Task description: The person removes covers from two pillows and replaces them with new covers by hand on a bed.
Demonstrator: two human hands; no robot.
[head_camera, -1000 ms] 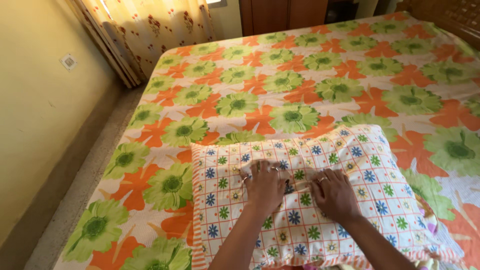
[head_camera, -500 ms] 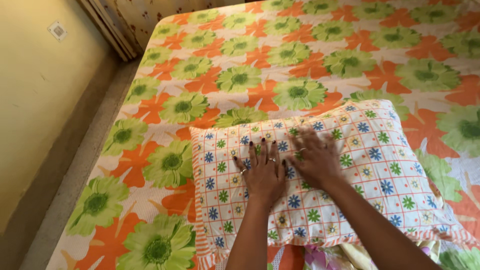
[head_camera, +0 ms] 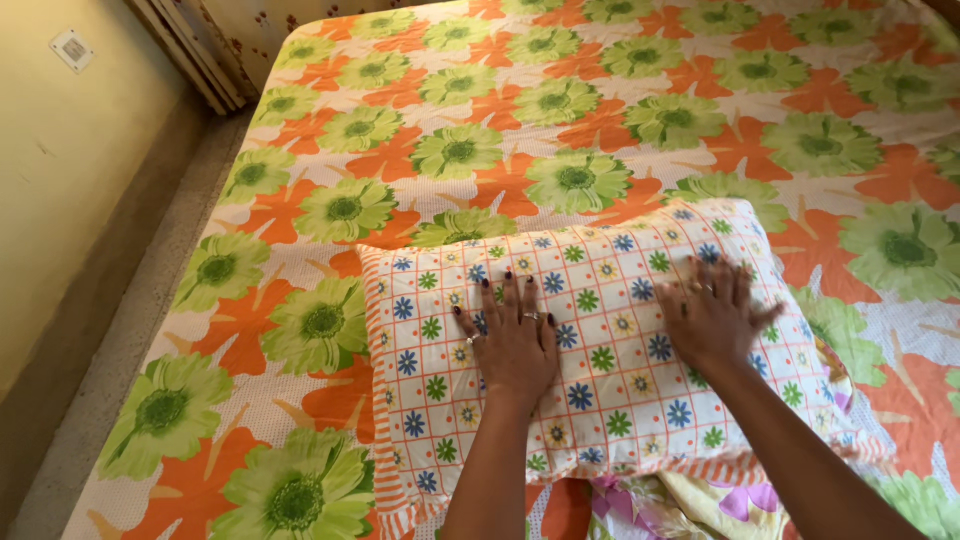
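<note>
A pillow point(head_camera: 610, 300) in a white case with an orange grid and small blue, green and yellow flowers lies on the near part of the bed. My left hand point(head_camera: 510, 335) rests flat on its left half, fingers spread, rings on two fingers. My right hand point(head_camera: 712, 310) presses flat on the pillow's right half, fingers apart and slightly blurred. Neither hand holds anything.
The bed point(head_camera: 600, 130) is covered by a sheet with large green and orange flowers. A yellow wall point(head_camera: 60, 140) with a switch plate point(head_camera: 73, 48) stands at left, with a narrow floor strip point(head_camera: 130, 330) beside the bed. Another floral cloth point(head_camera: 690, 500) pokes out under the pillow.
My right hand has slid rightward across the pillow, away from the left hand. The left hand stays flat in place. The view has tilted down a little.
</note>
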